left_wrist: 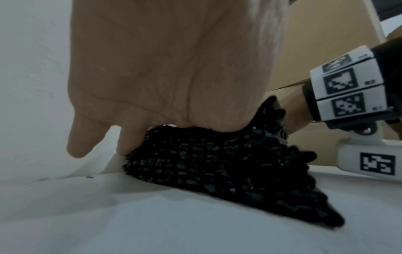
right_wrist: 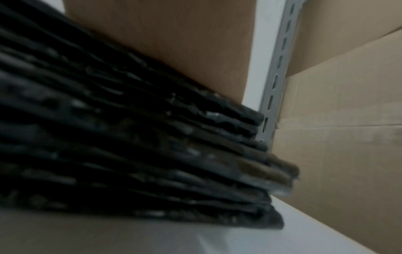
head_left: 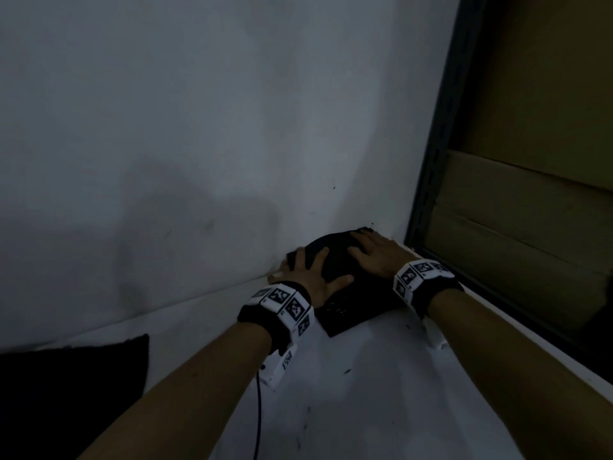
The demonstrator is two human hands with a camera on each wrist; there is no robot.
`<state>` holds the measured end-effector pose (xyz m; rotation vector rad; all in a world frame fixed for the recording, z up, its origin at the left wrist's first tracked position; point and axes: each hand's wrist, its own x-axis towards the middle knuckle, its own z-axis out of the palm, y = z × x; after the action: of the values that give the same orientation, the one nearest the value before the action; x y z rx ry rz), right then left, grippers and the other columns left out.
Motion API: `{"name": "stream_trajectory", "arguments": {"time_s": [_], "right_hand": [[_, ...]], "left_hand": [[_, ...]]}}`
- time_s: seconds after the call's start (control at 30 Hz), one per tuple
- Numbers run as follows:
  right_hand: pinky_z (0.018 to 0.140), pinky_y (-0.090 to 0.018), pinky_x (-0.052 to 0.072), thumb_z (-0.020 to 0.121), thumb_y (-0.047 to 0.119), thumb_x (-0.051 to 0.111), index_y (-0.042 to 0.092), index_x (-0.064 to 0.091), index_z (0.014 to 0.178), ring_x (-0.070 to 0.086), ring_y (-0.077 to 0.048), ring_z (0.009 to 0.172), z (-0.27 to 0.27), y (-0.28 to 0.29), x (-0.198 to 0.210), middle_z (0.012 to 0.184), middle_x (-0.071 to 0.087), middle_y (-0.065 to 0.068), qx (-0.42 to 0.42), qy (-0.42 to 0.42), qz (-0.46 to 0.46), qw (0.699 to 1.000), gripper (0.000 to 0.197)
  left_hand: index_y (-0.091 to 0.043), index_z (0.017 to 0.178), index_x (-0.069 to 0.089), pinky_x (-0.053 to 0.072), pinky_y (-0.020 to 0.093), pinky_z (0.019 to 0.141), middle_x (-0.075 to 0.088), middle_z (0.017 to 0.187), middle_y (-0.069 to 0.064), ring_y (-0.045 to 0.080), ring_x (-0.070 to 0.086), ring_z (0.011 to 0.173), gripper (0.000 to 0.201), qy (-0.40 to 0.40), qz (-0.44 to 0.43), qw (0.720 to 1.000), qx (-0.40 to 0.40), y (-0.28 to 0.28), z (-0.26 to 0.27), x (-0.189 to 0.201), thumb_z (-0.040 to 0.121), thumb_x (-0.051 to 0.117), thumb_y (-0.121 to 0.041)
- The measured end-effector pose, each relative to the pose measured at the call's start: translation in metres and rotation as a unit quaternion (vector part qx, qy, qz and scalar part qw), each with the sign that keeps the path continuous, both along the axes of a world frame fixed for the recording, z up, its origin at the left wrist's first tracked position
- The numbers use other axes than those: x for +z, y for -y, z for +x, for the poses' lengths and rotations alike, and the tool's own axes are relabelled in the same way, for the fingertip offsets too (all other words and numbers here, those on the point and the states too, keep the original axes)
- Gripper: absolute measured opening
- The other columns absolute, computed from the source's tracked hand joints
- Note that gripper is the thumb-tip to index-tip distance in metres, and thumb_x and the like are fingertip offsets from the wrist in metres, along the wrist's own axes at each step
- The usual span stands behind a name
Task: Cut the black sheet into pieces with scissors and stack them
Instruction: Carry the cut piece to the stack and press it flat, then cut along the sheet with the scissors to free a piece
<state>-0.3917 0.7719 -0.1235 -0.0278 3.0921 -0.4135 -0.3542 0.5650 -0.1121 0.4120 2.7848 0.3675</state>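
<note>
Black stacked pieces (head_left: 335,260) lie under both flat, seemingly ungripping hands, left hand (head_left: 310,272) and right hand (head_left: 374,252).

Stack of black pieces (left_wrist: 228,165) looks like coarse open mesh, rough, slightly glossy on edges; blurred in the right wrist view, maybe rubbery. Worktop (head_left: 381,393) smooth matt white. Cardboard boxes (head_left: 537,207) matt brown paper; slotted upright (right_wrist: 274,86) grey painted metal.

stack of pieces (head_left: 345,293) in table (head_left: 365,410) corner against wall (head_left: 199,127); both hands on top.
</note>
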Motion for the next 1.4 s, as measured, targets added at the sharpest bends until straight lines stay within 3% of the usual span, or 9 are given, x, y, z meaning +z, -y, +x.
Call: {"name": "stream_trajectory", "arguments": {"time_s": [0.1, 0.2, 0.47, 0.57, 0.7, 0.8, 0.9, 1.13, 1.4], "right_hand": [[0.124, -0.041, 0.012, 0.081, 0.081, 0.016, 0.028, 0.016, 0.159, 0.017, -0.019, 0.152, -0.006, 0.001, -0.002, 0.167, 0.015, 0.000, -0.019, 0.013, -0.028, 0.999, 0.095], [0.124, -0.038, 0.012, 0.093, 0.074, 0.028, 0.027, 0.017, 0.159, 0.019, -0.021, 0.152, -0.006, 0.002, 0.001, 0.167, 0.015, -0.002, -0.031, 0.023, -0.035, 0.999, 0.081], [0.124, -0.048, 0.003, 0.088, 0.083, 0.022, 0.035, 0.008, 0.159, 0.010, -0.024, 0.154, 0.007, 0.006, 0.012, 0.168, 0.004, 0.005, -0.059, 0.039, 0.027, 0.997, 0.087], [0.123, -0.052, 0.001, 0.094, 0.076, 0.018, 0.037, 0.015, 0.158, 0.014, -0.022, 0.153, 0.019, 0.008, 0.023, 0.167, 0.010, 0.007, -0.047, -0.035, 0.066, 0.996, 0.075], [0.121, -0.055, 0.012, 0.098, 0.068, 0.020, 0.030, 0.039, 0.150, 0.035, -0.022, 0.143, 0.039, 0.017, 0.037, 0.158, 0.037, 0.001, -0.015, -0.087, 0.052, 0.995, 0.067], [0.117, -0.050, 0.025, 0.101, 0.059, 0.029, 0.024, 0.050, 0.142, 0.047, -0.025, 0.133, 0.063, 0.035, 0.045, 0.148, 0.050, -0.003, 0.010, -0.090, 0.053, 0.994, 0.058], [0.111, -0.046, 0.036, 0.101, 0.055, 0.039, 0.019, 0.055, 0.136, 0.052, -0.026, 0.125, 0.095, 0.059, 0.054, 0.139, 0.057, -0.007, 0.050, -0.092, 0.054, 0.993, 0.053], [0.082, -0.029, 0.048, 0.099, 0.041, 0.056, 0.012, 0.067, 0.114, 0.064, -0.023, 0.102, 0.183, 0.157, 0.073, 0.111, 0.070, -0.006, 0.139, -0.023, -0.046, 0.989, 0.035], [0.085, -0.027, 0.051, 0.087, 0.051, 0.070, 0.029, 0.070, 0.111, 0.063, -0.011, 0.097, 0.282, 0.295, 0.071, 0.106, 0.070, 0.009, 0.306, 0.113, -0.045, 0.944, 0.033]], "left_hand": [[-0.048, 0.152, -0.014, 0.011, 0.064, 0.117, -0.019, 0.164, 0.004, 0.039, -0.003, 0.151, 0.098, 0.009, 0.009, 1.000, 0.006, -0.001, -0.004, -0.003, 0.075, 0.028, -0.092], [-0.049, 0.152, -0.015, 0.014, 0.063, 0.117, -0.020, 0.164, 0.005, 0.041, 0.000, 0.150, 0.100, 0.012, 0.001, 1.000, 0.007, -0.002, -0.006, -0.004, 0.073, 0.028, -0.093], [-0.036, 0.155, -0.015, 0.020, 0.057, 0.119, -0.014, 0.164, 0.008, 0.037, 0.007, 0.150, 0.113, 0.013, 0.027, 0.999, 0.022, 0.001, -0.009, -0.004, 0.071, 0.033, -0.094], [-0.026, 0.158, -0.007, 0.020, 0.047, 0.122, 0.000, 0.165, 0.013, 0.034, 0.014, 0.150, 0.113, -0.002, 0.077, 0.997, 0.031, 0.011, -0.005, 0.000, 0.076, 0.034, -0.090], [-0.021, 0.159, 0.011, 0.026, 0.042, 0.120, 0.021, 0.161, 0.014, 0.032, 0.029, 0.144, 0.102, -0.028, 0.101, 0.994, 0.008, 0.035, -0.001, 0.018, 0.083, 0.038, -0.083], [-0.013, 0.145, 0.042, 0.046, 0.033, 0.099, 0.053, 0.139, 0.017, 0.029, 0.054, 0.120, 0.079, -0.065, 0.085, 0.993, -0.044, 0.058, 0.019, 0.041, 0.091, 0.046, -0.070], [-0.006, 0.133, 0.057, 0.048, 0.034, 0.096, 0.061, 0.128, 0.014, 0.030, 0.058, 0.117, 0.056, -0.102, 0.088, 0.989, -0.065, 0.086, 0.052, 0.059, 0.098, 0.053, -0.050], [-0.010, 0.104, 0.073, 0.058, 0.033, 0.085, 0.073, 0.097, 0.004, 0.018, 0.070, 0.087, 0.040, -0.061, 0.095, 0.993, -0.014, 0.183, 0.135, 0.094, 0.095, 0.061, -0.046], [-0.018, 0.101, 0.075, 0.062, 0.040, 0.079, 0.076, 0.088, -0.003, 0.010, 0.074, 0.075, 0.024, -0.001, 0.038, 0.999, 0.025, 0.299, 0.220, 0.097, 0.090, 0.069, -0.040]]}}
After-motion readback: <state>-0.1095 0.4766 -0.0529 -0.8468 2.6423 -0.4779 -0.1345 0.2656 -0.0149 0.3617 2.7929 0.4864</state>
